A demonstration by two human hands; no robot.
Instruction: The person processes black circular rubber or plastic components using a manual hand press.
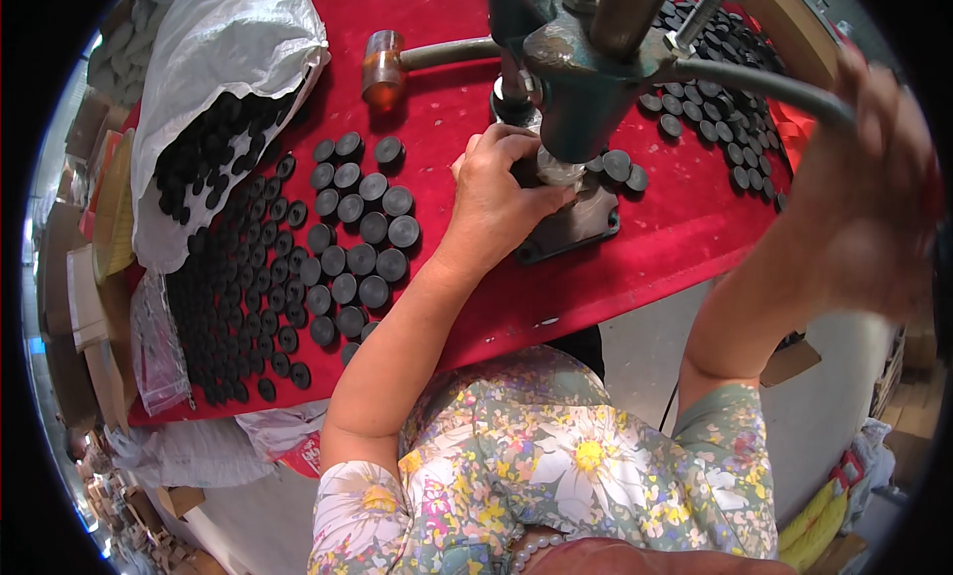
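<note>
A green hand press [586, 74] stands on the red cloth, its ram end above a dark metal base [576, 223]. My left hand [496, 183] is closed, thumb and fingers round a shiny round piece [558, 168] directly under the press head. At the end of the long press lever [759, 82], my right hand [884, 168] is raised at the far right, its fingers bent over the bar and partly smeared by motion. Several black round caps [615, 165] lie just right of the press head.
Many black discs [362, 228] cover the cloth left of my left arm. A white sack [233, 49] spills more of them. A mallet [383, 69] lies behind, its handle toward the press. Another pile of black caps [730, 104] spreads at back right, beside a cardboard box [794, 24].
</note>
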